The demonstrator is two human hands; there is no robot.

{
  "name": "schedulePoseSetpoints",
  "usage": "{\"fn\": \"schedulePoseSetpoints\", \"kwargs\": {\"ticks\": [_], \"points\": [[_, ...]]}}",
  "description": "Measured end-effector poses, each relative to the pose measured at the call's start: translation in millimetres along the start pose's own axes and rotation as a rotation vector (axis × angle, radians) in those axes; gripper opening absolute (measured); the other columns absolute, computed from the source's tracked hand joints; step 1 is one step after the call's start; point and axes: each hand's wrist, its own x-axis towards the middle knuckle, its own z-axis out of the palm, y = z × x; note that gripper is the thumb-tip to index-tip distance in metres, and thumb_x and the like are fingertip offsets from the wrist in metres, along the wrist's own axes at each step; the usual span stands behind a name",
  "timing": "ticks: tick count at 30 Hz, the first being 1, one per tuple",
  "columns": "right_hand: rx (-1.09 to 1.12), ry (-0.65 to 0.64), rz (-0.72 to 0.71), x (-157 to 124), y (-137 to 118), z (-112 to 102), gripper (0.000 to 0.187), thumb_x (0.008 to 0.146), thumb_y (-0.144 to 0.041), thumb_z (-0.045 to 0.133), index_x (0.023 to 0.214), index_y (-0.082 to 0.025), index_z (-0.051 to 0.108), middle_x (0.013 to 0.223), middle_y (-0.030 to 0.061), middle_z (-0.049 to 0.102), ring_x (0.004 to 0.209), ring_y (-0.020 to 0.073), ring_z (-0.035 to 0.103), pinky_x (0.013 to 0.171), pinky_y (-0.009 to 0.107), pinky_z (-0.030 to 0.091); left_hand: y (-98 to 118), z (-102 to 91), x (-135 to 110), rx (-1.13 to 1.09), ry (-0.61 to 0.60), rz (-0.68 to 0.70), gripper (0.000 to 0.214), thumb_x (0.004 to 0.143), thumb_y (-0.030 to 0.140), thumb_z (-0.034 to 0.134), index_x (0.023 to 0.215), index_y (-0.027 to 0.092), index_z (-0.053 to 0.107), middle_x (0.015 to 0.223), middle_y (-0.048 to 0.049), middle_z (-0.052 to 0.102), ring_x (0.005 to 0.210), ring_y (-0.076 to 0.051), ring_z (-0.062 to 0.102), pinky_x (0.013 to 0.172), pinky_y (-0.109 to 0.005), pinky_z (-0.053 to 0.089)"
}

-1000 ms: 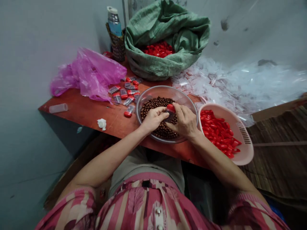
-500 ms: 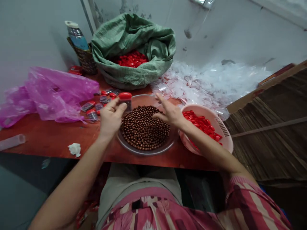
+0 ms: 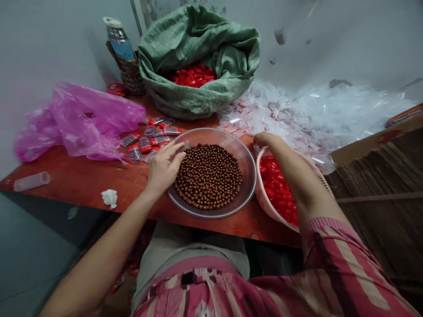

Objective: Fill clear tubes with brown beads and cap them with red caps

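My left hand (image 3: 165,167) is at the left rim of a clear round bowl (image 3: 251,189), with fingers stretched out and thumb apart, holding nothing I can see. Glossy brown beads (image 3: 208,176) fill the middle of the bowl. Just left of it lie several small clear containers with red caps and dark contents (image 3: 144,144). My right hand (image 3: 264,139) reaches over the back of a pink basket (image 3: 261,193) to the near edge of a heap of clear plastic containers (image 3: 280,114). Its fingers are hidden from view. Red caps (image 3: 276,187) lie in the basket.
Behind the bowl stands a green sack (image 3: 198,103) holding red caps. A purple plastic bag (image 3: 89,123), a clear tube (image 3: 32,181) and crumpled white tissue (image 3: 109,198) lie on the left. Stacked cardboard (image 3: 380,193) is at the right, a flask (image 3: 120,42) at back left.
The red-capped container has left my left hand, which has opened. My right hand has moved from above the beads to the clear container heap. The camera view has shifted.
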Motion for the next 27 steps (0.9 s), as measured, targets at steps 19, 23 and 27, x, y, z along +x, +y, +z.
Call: {"fn": "schedulePoseSetpoints", "kwargs": {"ticks": [19,23,27], "points": [[0.799,0.008,-0.05,-32.1,-152.8,-37.5,0.036,0.079,-0.045,0.068,0.105,-0.019,0.068,0.09,0.0042,0.073,0.069,0.0149,0.065,0.059,0.027,0.052,32.8,13.6,-2.2,-0.456,-0.183,-0.157,0.03,0.087,0.03,0.059,0.113,0.017,0.068,0.113,-0.0081,0.072,0.099,-0.021,0.07,0.091,-0.036,0.056],[0.628,0.104,-0.192,-59.3,-210.3,-34.1,0.032,0.085,-0.039,0.062,0.11,-0.021,0.068,0.105,0.0075,0.072,0.09,0.0214,0.068,0.08,0.038,0.055,48.2,25.3,-5.5,-0.919,-0.326,-0.455,0.025,0.087,0.031,0.063,0.103,0.012,0.07,0.093,-0.0071,0.074,0.077,-0.016,0.072,0.076,-0.031,0.061],[0.267,0.204,-0.313,-72.2,-232.8,-36.2,0.037,0.085,-0.032,0.061,0.119,-0.018,0.065,0.117,0.0115,0.068,0.101,0.0244,0.066,0.086,0.038,0.053,50.9,20.0,-10.5,-0.974,-0.261,-0.548,0.016,0.084,0.025,0.067,0.089,0.01,0.07,0.075,-0.0037,0.072,0.066,-0.011,0.069,0.073,-0.027,0.061]]}}
